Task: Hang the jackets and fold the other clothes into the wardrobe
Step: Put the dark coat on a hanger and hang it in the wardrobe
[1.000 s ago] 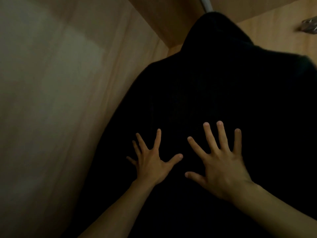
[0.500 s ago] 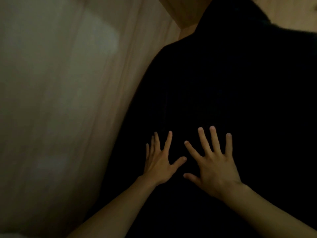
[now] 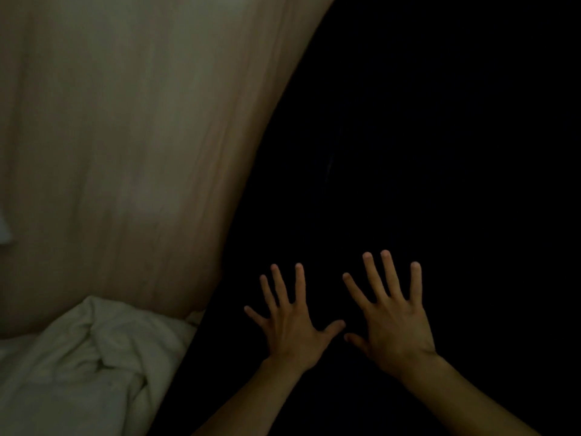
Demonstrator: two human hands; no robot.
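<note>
A large black jacket (image 3: pixel 408 136) fills the right half of the view, hanging inside the dim wardrobe. Its collar and hanger are out of frame. My left hand (image 3: pixel 292 322) lies flat against the jacket's lower part with fingers spread. My right hand (image 3: pixel 393 316) lies flat beside it, fingers also spread and straight, thumbs almost touching. Neither hand holds anything. The jacket's surface is too dark to show detail.
The light wooden wardrobe side panel (image 3: pixel 125 136) stands to the left of the jacket. A crumpled white cloth (image 3: pixel 88 366) lies at the bottom left, below that panel and beside the jacket's edge.
The view has dropped lower: the jacket's collar and the rail left the frame and the white cloth came into sight. Both hands stay flat on the jacket, now lower on it.
</note>
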